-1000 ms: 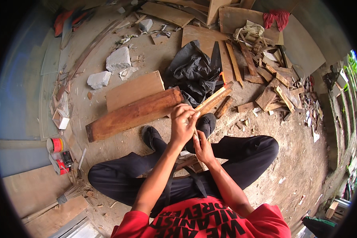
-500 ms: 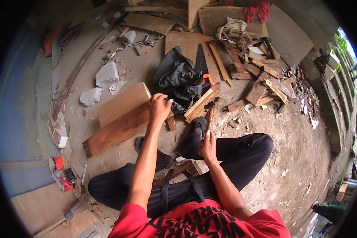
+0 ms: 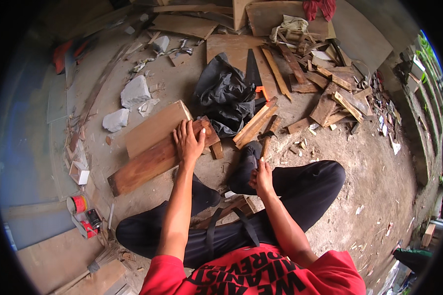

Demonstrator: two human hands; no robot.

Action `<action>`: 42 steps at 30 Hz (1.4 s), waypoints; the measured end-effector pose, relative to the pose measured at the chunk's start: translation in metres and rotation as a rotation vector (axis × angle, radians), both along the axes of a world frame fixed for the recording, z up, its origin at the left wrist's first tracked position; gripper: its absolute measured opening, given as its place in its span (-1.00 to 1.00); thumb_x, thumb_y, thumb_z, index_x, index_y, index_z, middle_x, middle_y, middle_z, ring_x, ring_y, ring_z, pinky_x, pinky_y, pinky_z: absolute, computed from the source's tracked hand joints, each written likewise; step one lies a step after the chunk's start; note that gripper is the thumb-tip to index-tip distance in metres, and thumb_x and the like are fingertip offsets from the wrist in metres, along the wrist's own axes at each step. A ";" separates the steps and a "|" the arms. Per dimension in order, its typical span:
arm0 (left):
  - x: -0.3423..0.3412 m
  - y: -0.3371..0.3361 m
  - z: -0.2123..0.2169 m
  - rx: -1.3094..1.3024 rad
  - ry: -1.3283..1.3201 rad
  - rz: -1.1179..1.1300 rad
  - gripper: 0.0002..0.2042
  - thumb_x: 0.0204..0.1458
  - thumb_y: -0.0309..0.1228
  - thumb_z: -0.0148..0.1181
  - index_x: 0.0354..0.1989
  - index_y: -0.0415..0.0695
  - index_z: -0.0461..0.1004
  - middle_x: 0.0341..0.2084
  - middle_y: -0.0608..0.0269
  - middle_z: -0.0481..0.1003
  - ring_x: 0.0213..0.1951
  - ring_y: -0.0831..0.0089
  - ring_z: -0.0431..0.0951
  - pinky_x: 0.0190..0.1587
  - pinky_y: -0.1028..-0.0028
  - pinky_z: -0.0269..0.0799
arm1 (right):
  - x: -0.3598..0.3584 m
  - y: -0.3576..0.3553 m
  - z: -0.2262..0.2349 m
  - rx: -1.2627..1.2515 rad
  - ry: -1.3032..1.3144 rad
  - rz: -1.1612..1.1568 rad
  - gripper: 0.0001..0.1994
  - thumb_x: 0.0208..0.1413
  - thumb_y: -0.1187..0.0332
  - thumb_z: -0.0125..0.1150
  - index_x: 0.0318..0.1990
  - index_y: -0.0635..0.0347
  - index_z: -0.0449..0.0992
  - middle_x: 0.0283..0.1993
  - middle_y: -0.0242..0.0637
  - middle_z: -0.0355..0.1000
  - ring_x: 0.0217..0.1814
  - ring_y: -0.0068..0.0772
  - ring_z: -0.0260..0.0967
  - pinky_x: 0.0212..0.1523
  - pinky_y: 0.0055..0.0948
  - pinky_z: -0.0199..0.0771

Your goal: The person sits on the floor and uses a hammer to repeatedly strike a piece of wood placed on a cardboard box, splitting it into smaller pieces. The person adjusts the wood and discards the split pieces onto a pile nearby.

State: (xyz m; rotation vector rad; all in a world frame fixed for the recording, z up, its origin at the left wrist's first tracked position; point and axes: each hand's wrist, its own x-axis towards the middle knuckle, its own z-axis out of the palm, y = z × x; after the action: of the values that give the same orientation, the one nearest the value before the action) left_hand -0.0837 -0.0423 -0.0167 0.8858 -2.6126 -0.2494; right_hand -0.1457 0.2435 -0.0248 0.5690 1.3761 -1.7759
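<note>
My left hand (image 3: 187,141) lies on a reddish-brown wooden plank (image 3: 145,167), fingers stretched out toward its far edge. Behind that plank, and partly covered by it, is a paler board (image 3: 155,129). A small wood block (image 3: 216,150) pokes out at the plank's right end. In my right hand (image 3: 262,178), closed round the wooden handle, is a hammer (image 3: 265,147), its dark head up near my shoe (image 3: 244,167). Beyond the hammer head lies a grooved strip of wood (image 3: 256,123), beside a crumpled black plastic sheet (image 3: 224,93).
A handsaw (image 3: 252,71) with an orange handle rests right of the black sheet. Scrap wood (image 3: 325,101) is heaped at the far right. White broken blocks (image 3: 135,92) lie at left, cans (image 3: 77,204) nearer. Between my legs is a wooden piece (image 3: 246,205).
My left hand has come down from above the plank's right end and flattened onto it, slightly left. The hammer in my right hand has dipped a little, its head tilting to the right.
</note>
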 end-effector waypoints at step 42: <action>0.226 -0.056 0.048 1.203 1.820 0.921 -0.58 -0.02 -0.52 0.34 0.03 -0.35 0.39 -0.05 0.05 0.48 0.05 0.14 0.53 0.20 -0.05 0.50 | -0.072 0.038 -0.080 0.852 1.138 0.539 -0.55 0.10 0.34 0.13 0.12 0.39 0.35 -0.26 0.12 0.55 -0.22 0.20 0.54 -0.16 -0.07 0.49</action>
State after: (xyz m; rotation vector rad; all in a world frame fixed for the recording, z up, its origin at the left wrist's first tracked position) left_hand 0.1426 -0.0978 0.0310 1.0987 -0.1460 -1.4449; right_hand -0.2173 0.2816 -0.1045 -0.5259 2.7488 -0.9403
